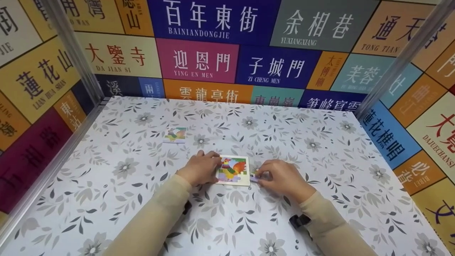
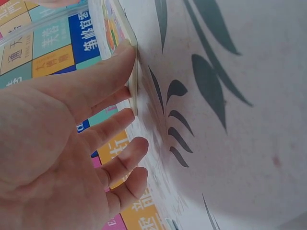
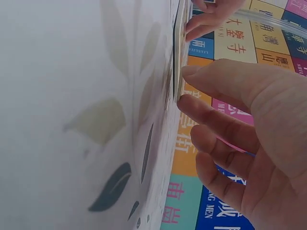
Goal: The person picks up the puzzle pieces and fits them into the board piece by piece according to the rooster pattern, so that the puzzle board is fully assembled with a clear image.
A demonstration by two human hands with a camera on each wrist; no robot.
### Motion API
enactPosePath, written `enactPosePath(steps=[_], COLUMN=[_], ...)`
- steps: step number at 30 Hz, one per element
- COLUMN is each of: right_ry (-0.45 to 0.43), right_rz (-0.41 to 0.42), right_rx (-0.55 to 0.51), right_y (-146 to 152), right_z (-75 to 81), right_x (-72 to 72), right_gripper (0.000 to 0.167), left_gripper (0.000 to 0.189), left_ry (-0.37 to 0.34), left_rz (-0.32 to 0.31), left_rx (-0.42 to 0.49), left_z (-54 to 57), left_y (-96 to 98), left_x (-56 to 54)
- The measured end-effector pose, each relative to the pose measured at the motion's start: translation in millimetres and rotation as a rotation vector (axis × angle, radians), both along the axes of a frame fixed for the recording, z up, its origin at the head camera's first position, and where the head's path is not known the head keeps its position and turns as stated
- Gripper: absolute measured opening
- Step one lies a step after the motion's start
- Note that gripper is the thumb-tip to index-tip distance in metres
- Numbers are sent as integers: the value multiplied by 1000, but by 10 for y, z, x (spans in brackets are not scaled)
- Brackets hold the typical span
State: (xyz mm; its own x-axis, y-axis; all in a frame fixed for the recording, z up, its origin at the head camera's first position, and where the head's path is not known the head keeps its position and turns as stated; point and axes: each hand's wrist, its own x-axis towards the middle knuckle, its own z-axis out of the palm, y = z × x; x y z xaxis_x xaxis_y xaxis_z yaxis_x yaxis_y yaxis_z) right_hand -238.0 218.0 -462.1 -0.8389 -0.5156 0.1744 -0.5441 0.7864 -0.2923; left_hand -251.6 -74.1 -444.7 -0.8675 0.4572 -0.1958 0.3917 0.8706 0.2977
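A small jigsaw puzzle [image 1: 233, 170] of a colourful rooster in a cream frame lies on the table. My left hand [image 1: 202, 169] holds its left side, thumb at the near corner and fingers at the far one. In the left wrist view the thumb [image 2: 122, 60] presses on the frame's edge while the other fingers spread past it. Just right of the frame, my right hand [image 1: 280, 176] pinches a small purplish puzzle piece [image 1: 253, 176] between thumb and fingertips, partly hidden by them. The right wrist view shows that thumb [image 3: 192, 74] and index finger close together beside the board's edge.
A picture card [image 1: 174, 135] with a paler rooster lies farther back on the left. A white floral cloth [image 1: 124, 206] covers the table. Panels with large printed characters [image 1: 199, 60] stand along the back and both sides, with clear corner posts between them.
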Motion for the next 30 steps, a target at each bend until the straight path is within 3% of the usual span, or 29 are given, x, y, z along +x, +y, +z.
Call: enactPosePath(steps=[16, 30], right_ry=[-40, -16], right_rz=[10, 86], right_rx=[-15, -31], right_y=[-89, -246], right_z=[18, 12], right_x=[3, -31], right_gripper=[15, 17], left_gripper=[52, 52], left_ry=[-10, -4], left_rz=[0, 11], left_rx=[-12, -10], left_z=[9, 3], left_y=[40, 13], left_x=[-8, 12])
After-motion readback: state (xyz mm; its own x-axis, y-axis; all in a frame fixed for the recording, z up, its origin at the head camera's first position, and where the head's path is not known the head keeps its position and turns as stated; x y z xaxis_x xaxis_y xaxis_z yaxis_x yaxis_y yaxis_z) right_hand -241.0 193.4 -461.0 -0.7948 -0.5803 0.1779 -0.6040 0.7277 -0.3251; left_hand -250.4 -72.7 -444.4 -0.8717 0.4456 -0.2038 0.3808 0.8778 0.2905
